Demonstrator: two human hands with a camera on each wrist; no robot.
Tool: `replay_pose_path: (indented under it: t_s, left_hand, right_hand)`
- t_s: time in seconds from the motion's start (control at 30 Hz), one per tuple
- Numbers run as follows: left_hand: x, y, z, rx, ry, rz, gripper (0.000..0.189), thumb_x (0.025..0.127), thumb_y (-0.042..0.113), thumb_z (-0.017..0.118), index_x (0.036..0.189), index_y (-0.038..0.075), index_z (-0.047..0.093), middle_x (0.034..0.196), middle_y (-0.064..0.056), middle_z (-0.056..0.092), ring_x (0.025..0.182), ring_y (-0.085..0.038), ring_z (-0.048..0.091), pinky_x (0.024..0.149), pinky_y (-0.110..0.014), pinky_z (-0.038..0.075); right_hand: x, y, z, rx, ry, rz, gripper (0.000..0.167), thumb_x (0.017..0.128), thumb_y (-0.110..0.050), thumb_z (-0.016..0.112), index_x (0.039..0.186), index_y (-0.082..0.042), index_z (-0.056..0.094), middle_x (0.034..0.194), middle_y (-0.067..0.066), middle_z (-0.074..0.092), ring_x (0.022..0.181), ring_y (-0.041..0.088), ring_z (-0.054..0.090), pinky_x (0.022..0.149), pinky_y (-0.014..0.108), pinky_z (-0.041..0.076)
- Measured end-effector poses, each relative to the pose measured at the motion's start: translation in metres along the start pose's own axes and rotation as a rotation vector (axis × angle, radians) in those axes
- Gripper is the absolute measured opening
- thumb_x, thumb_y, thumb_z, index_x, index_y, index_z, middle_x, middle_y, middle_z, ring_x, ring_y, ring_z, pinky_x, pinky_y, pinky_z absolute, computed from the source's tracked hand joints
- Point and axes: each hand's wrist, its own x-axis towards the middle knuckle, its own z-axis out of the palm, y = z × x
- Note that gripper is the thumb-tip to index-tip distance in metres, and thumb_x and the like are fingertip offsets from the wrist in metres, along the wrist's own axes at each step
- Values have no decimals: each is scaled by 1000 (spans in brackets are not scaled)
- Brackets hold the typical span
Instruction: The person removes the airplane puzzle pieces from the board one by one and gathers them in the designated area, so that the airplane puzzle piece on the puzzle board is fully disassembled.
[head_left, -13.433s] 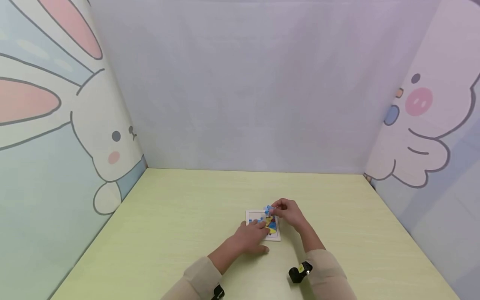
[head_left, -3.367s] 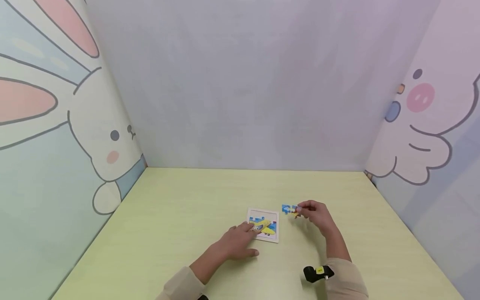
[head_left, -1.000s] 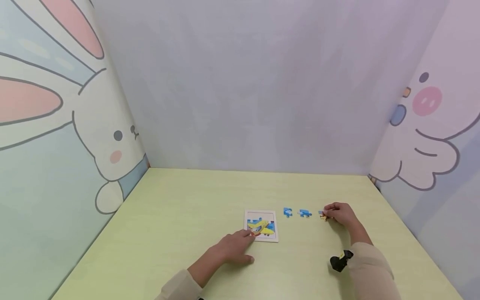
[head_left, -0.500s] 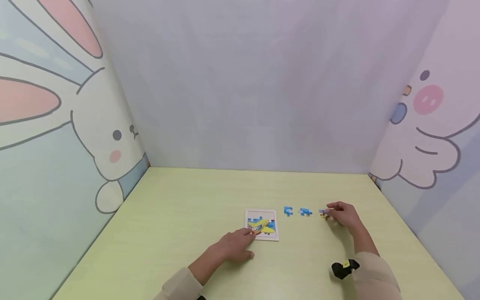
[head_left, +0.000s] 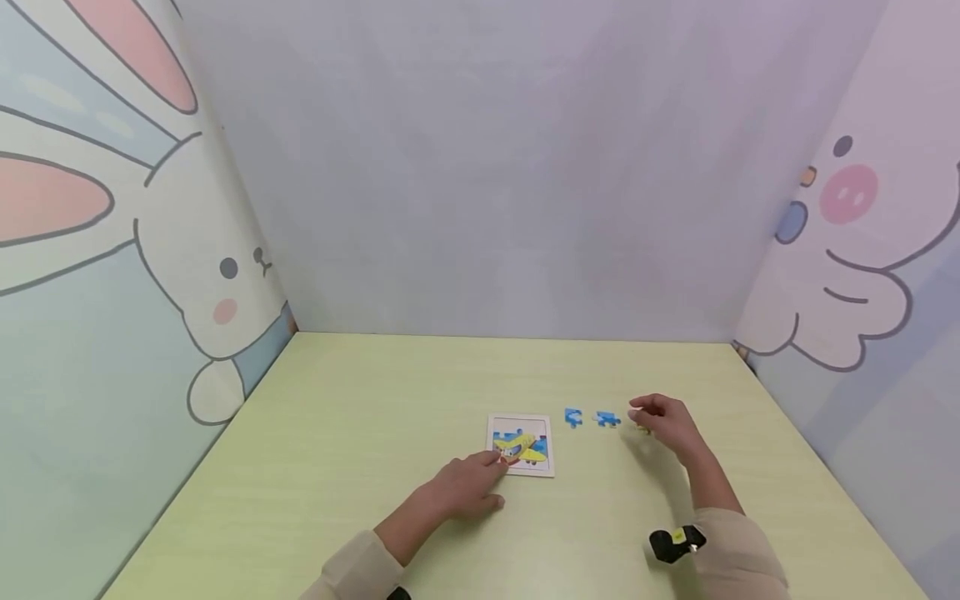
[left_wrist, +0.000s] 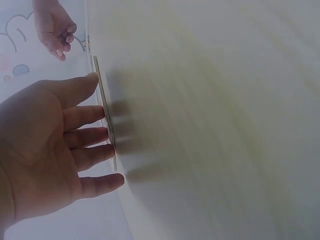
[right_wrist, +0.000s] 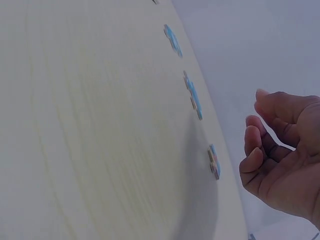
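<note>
A jigsaw board [head_left: 512,423] with a white frame and a yellow airplane picture lies on the table; its upper strip is bare. My left hand [head_left: 465,490] rests its straight fingertips on the board's lower left edge, thumb apart on the near side. To the board's right, three loose jigsaw pieces lie in a row: a blue one [head_left: 573,417], a second blue one [head_left: 607,419] and a multicoloured one [right_wrist: 214,162], largely hidden by my right hand in the head view. My right hand [head_left: 670,425] hovers over this last piece, fingers loosely bent and holding nothing.
The pale yellow-green table [head_left: 375,400] ends at a grey back wall [head_left: 480,208]. Side walls carry a cartoon rabbit [head_left: 202,275] and another pink-cheeked cartoon animal [head_left: 862,233]. A black wrist camera [head_left: 675,543] sits at my right sleeve.
Over the earlier frames my right hand takes pieces off the board's top and lays them out rightward. Since half a second ago it has let go of the multicoloured piece and risen slightly leftward.
</note>
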Motion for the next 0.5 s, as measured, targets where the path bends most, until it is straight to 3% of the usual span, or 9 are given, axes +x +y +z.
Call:
replay_pose_path:
  t_s: [0.23,0.5]
  left_hand:
    - [2,2,3,72,7,-8,50,87,42,62,127,11,55,134,-4,48,119,-19,46,84,-37,46]
    - [3,7,0,73,-23,-45,58,85,44,65,131,10,53,134,-4,48,120,-18,45,86,-38,45]
  right_hand:
    - [-2,-7,11,18,-24,-46,35,92,-17,60,114,10,56,86,10,59,77,22,53,61,33,44]
    - [1,-17,25,34,-45,-48,31,91,-14,60,113,8,57,85,11,60,76,23,53,61,35,45]
